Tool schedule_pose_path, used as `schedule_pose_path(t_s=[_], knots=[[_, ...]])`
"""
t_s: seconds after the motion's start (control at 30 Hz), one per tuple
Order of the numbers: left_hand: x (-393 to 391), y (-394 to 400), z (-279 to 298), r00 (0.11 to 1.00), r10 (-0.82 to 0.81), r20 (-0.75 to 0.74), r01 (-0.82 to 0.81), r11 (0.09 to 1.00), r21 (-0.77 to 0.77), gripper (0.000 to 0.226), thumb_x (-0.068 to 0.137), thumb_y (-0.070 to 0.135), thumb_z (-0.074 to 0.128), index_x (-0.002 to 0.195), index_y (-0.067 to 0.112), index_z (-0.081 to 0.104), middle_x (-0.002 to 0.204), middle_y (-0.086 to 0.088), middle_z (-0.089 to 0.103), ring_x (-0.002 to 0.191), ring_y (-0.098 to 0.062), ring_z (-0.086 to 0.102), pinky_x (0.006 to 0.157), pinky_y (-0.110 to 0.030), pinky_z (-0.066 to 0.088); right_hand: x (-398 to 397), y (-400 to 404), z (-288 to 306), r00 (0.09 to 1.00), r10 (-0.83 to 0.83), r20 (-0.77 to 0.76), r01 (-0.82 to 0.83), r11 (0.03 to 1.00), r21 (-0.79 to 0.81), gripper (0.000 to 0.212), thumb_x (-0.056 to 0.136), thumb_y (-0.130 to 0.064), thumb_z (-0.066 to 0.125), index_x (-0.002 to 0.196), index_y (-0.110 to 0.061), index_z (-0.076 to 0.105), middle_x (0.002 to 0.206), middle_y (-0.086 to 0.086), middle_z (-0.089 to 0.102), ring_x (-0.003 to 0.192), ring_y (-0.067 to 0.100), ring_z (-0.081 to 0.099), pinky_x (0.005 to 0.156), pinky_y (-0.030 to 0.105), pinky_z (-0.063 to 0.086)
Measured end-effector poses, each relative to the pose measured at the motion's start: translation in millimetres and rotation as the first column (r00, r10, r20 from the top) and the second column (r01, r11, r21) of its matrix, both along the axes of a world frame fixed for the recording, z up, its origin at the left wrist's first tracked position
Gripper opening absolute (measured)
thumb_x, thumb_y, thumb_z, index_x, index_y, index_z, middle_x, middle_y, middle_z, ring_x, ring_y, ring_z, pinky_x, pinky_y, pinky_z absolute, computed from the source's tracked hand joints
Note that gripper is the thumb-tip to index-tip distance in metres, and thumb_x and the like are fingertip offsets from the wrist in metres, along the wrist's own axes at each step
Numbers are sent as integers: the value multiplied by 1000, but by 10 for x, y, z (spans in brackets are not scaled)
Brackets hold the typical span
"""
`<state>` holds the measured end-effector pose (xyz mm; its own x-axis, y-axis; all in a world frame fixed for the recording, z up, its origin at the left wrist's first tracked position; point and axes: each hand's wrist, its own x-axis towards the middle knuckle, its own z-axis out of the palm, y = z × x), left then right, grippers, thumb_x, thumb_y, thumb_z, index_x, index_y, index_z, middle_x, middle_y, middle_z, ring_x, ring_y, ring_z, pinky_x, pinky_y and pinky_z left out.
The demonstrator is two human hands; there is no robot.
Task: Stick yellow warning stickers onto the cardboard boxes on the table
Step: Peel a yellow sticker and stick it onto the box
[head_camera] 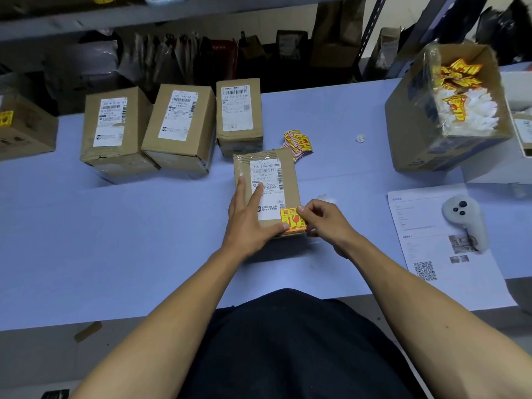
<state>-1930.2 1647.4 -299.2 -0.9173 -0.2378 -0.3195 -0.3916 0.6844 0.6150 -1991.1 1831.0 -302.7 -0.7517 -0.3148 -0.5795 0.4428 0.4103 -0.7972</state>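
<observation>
nearest the person, on the pale blue surface [144,240], sits the small cardboard box [288,174] being worked on. the left hand [247,217] lies flat on its top, fingers [241,185] straight and spread across the white shipping label [266,185], pressing the box steady. the right hand [325,223] is at the box's near right corner, its fingers curled and pinching the right edge of a yellow warning sticker [291,221]. the sticker lies on the top face just beside the label's lower end; it looks mostly down, though i cannot tell whether the held edge is stuck yet.

to the right lie a printed sheet [426,226] and a pale controller [463,217] resting on it.

just behind the box is a small heap of loose stickers [298,141], well within reach. farther back stand three boxes [181,125] in a row, touching or nearly so, their tops showing only white labels, so these seem left to do. at the far left edge another box [23,128] already carries a yellow sticker. at the far right an open carton [449,110] holds crumpled yellow and white scraps, probably peeled backings.

my reading: one box finished, one nearly so, three waiting.
</observation>
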Motion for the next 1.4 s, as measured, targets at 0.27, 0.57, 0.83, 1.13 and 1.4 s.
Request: schedule_pose_path(t_s=[0.27,0.57,0.83,1.13,1.4], knots=[[15,-6,-18,1000,4,-11,-4,1000,11,110,70,55,81,156,29,20,164,10,-14,152,-21,6,119,-38,22,38,72,-4,998,57,2,-57,998,14,30,99,-34,57,87,-8,61,88,13,66,77,18,60,76,32,56],[-10,-43,8,982,188,-14,-179,953,244,120,56,39,92,149,33,17,147,0,39,138,-20,35,107,-32,37,46,60,-51,992,119,-39,-115,989,93,31,87,-41,73,87,-17,52,86,5,62,77,16,59,69,31,50],[28,-34,35,959,268,89,-283,910,305,114,69,35,87,153,30,11,143,10,47,125,-15,50,105,-35,43,0,114,-16,986,164,-16,-161,980,115,60,82,-45,77,131,-27,47,122,0,59,105,16,62,83,30,55],[127,9,41,858,471,207,-513,760,400,39,79,41,69,114,47,54,114,16,67,110,-14,63,98,-45,52,13,7,47,1000,19,-24,-19,999,-28,41,99,-22,58,140,-26,55,124,-2,66,110,14,65,93,39,58],[343,136,168,798,582,157,-587,690,423,39,84,37,72,120,40,57,116,13,67,107,-13,64,98,-42,53,46,-5,161,985,129,-117,-127,992,26,38,102,-24,54,140,-26,56,123,-8,64,115,15,62,97,39,55]])
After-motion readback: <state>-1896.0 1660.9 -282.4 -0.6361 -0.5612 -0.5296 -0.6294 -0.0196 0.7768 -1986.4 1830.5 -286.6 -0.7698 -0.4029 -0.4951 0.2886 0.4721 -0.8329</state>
